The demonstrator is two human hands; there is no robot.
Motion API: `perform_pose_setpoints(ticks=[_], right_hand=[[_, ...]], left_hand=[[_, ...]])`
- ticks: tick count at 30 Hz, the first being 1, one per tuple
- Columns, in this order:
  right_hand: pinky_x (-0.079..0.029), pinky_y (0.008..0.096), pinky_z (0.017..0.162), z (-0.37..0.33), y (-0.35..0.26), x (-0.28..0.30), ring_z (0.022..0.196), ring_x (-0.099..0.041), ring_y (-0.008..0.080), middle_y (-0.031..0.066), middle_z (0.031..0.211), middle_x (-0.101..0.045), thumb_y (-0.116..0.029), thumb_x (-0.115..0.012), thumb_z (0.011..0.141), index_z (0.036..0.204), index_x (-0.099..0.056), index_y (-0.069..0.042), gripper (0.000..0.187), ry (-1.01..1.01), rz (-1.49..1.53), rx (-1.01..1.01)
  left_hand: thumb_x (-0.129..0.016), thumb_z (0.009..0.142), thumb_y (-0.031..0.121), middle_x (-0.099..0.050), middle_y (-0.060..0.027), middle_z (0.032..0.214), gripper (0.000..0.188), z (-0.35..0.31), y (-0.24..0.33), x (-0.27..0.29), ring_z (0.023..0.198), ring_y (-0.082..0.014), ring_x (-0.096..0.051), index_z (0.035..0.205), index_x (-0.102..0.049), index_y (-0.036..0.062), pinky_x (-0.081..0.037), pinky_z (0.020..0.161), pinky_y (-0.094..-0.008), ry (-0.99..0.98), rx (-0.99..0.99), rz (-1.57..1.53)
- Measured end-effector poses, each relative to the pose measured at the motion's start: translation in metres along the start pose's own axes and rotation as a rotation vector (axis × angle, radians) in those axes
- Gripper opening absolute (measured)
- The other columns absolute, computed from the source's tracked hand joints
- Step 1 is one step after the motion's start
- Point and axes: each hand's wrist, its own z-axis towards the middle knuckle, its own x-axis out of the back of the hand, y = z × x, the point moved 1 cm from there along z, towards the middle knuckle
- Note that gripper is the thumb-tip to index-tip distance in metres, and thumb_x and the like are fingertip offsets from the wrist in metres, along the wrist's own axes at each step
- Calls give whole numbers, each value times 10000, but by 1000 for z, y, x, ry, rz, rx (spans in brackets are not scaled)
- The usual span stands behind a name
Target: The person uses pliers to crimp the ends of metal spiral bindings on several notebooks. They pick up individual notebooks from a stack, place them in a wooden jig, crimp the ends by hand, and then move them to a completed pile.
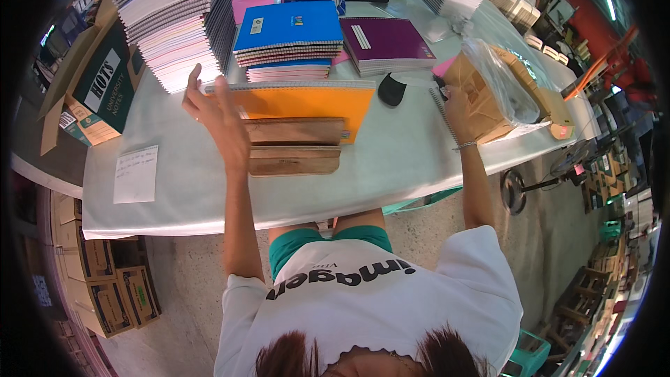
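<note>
An orange spiral notebook (pixel 300 102) stands tilted on edge in a wooden stand (pixel 296 131), its coil along the top. My left hand (pixel 216 115) is at the notebook's left end, fingers apart and pointing up; whether it touches the cover I cannot tell. Out to the right, beside an opened brown carton, my right hand (pixel 457 106) is closed around a small dark thing whose kind is hidden by the fingers. Next to that hand lies a loose dark spiral coil (pixel 442 110). A black curved pouch-like piece (pixel 391 90) lies between the notebook and this hand.
Tall notebook stacks (pixel 171 28) rise at the back left, with blue (pixel 289 28) and purple notebooks (pixel 387 40) behind the stand. The brown carton (pixel 481 87) with plastic bounds the right. A handwritten paper (pixel 136 174) and a green carton (pixel 105 87) are on the left.
</note>
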Motion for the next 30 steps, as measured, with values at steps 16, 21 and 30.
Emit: perform_pose_setpoints(ticks=[16, 21, 30], right_hand=[[-431, 241, 669, -26, -175, 111, 743, -541, 107, 55, 870, -665, -196, -629, 927, 1112, -658, -35, 246, -421, 740, 323], [-447, 250, 695, -29, -185, 116, 765, -576, 122, 62, 898, -689, -182, -659, 903, 1049, -673, -33, 209, -414, 724, 290], [-458, 276, 788, -32, -182, 103, 874, -577, 146, 70, 1020, -664, -132, -646, 902, 1087, -681, -44, 209, -368, 828, 408]], left_hand=[[-737, 810, 360, -469, -110, 1222, 364, -86, 65, -85, 1338, -305, -318, 1005, -583, 95, -13, 1156, -583, -421, -518, 300], [-697, 820, 289, -568, -46, 981, 234, -82, 69, -86, 1056, -230, -491, 930, -607, 104, -61, 1166, -524, -489, -507, 374], [-700, 800, 256, -583, -32, 908, 192, -81, 68, -87, 980, -213, -504, 901, -653, 100, -190, 1098, -466, -473, -528, 328]])
